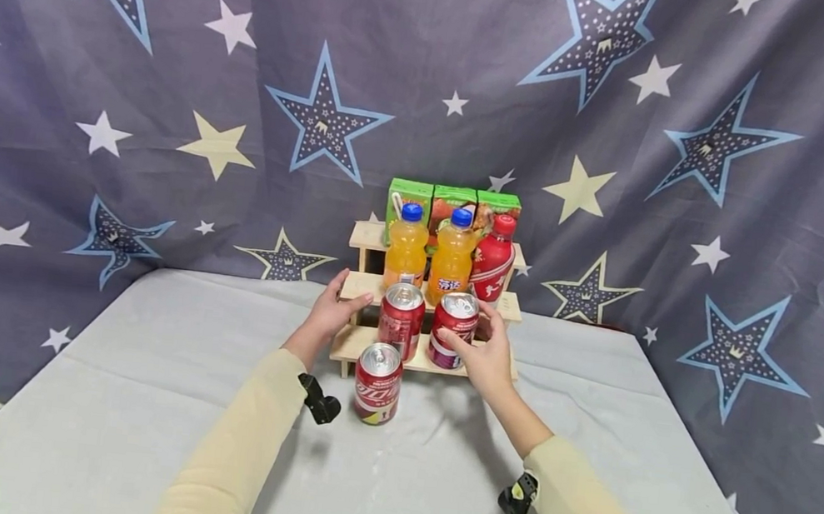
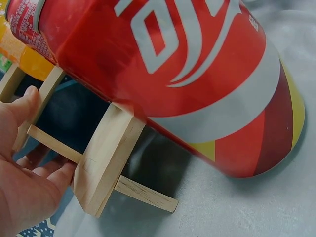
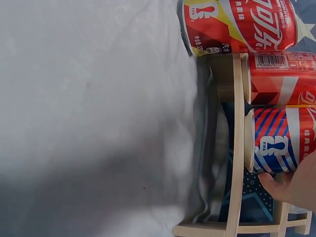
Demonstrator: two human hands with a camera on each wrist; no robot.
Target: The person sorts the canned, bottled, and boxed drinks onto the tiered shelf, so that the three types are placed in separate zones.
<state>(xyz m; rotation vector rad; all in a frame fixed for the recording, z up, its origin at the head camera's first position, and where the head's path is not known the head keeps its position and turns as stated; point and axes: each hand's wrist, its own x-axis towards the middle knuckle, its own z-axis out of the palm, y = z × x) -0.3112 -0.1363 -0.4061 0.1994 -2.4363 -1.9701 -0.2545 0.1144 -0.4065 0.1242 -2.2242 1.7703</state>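
A three-tier wooden stand (image 1: 350, 340) stands at the back of the table. My left hand (image 1: 328, 312) holds its left side, thumb on the middle board and fingers around the side frame in the left wrist view. My right hand (image 1: 488, 355) grips a red soda can (image 1: 453, 332) at the right of the lowest tier. In the right wrist view, this can (image 3: 276, 140) shows blue stripes and stands on the board. Left of it, another red soda can (image 1: 401, 323) rests on the same tier. A third soda can (image 1: 377, 385) stands on the table before the stand.
On the middle tier are two orange drink bottles (image 1: 407, 252) with blue caps and a red bottle (image 1: 494, 261). Green juice boxes (image 1: 411, 194) line the top tier. A pale cloth (image 1: 141, 396) covers the table, and a star-patterned curtain (image 1: 406, 30) hangs behind.
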